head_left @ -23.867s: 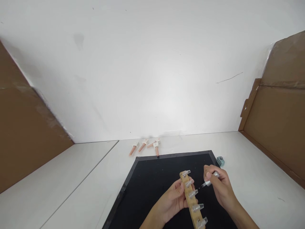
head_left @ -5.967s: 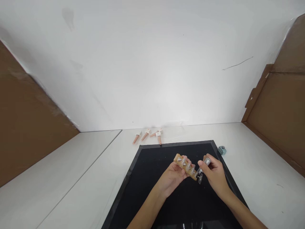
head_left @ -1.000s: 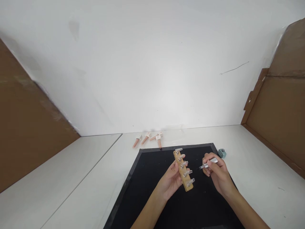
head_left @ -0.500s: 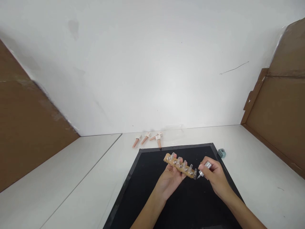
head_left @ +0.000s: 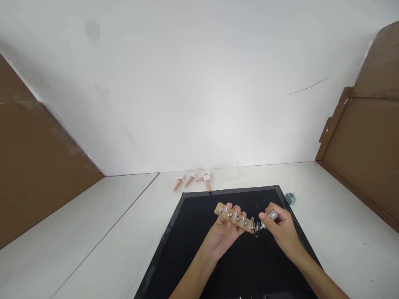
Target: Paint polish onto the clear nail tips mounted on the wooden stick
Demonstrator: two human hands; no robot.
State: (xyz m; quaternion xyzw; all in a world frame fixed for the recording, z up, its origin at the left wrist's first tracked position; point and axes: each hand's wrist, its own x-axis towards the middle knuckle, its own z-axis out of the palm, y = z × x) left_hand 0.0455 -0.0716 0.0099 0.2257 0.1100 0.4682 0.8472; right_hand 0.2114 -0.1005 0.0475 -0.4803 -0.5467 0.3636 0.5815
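Note:
My left hand [head_left: 222, 238] holds up a light wooden strip [head_left: 236, 221] with several clear false nail tips [head_left: 235, 216] standing along it on small metal studs. The strip tilts down to the right. In my right hand [head_left: 282, 228] is a nail polish brush with a silver cap [head_left: 272, 216], pinched between thumb and fingers. Its thin tip points down-left at the rightmost nail tip [head_left: 257, 230], seemingly touching it. A dark patch shows low on that nail tip. Both hands are over a black mat [head_left: 240, 261].
Several small bottles with long pink caps [head_left: 188, 180] lie on the white table [head_left: 149, 220] behind the mat. A small teal bottle [head_left: 290, 198] sits by the mat's right edge. Brown cardboard panels [head_left: 364, 145] stand right and left, with a white wall behind.
The brush tip has come closer to the rightmost nail tip, which now shows a dark patch low down. The strip has shifted and turned slightly in my left hand.

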